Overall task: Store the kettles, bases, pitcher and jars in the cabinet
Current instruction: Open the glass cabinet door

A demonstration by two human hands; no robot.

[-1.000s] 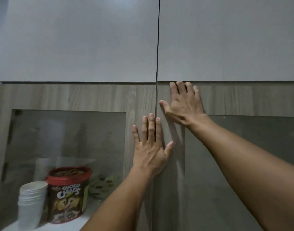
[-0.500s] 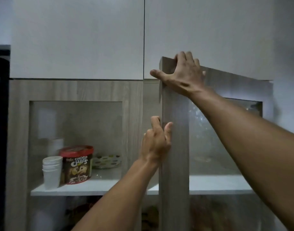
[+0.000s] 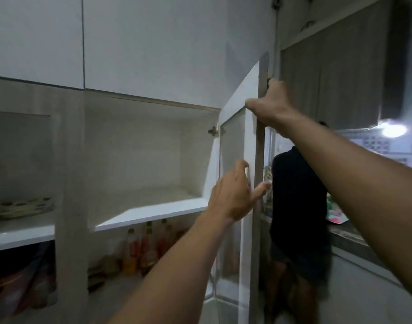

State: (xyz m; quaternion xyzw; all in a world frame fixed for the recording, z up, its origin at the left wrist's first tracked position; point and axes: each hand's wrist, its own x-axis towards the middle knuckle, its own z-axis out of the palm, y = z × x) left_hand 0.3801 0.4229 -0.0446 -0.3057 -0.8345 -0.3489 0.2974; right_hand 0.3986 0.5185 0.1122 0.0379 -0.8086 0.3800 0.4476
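While half a second ago the right cabinet door (image 3: 251, 127) stood only a little ajar, it now swings wide to the right, baring an empty white shelf (image 3: 153, 206) inside the cabinet (image 3: 135, 146). The right hand (image 3: 269, 104) is clamped on the door's free edge near the top. The left hand (image 3: 235, 195) has let go and hovers just beside the door frame lower down, fingers spread apart, holding nothing. Bottles (image 3: 144, 246) stand on the shelf below. A person in dark clothes (image 3: 298, 206) stands behind the door, by a bench (image 3: 350, 237). No kettles, bases, pitcher or jars are in view; storage space is ready, so fetching them likely comes next.
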